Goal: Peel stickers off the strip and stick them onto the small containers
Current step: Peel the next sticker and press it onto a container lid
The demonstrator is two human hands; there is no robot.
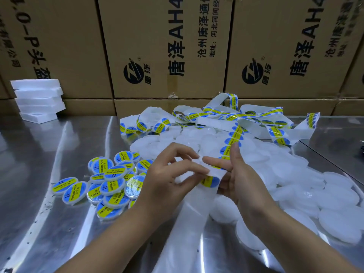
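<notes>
A long white backing strip [235,133] with blue and yellow round stickers winds from a tangle at the back down to my hands. My right hand [239,180] pinches the strip near a sticker [210,181]. My left hand [167,178] holds a small white round container [199,164] between thumb and fingers, right beside the strip. A heap of plain white containers [295,174] lies under and right of my hands. Labelled containers [110,180] are piled to the left.
The work surface is a shiny metal table [49,150]. Large brown cardboard boxes [163,46] form a wall along the back. A stack of white foam-like blocks [38,100] sits at the back left. Empty strip backing [189,223] trails toward me.
</notes>
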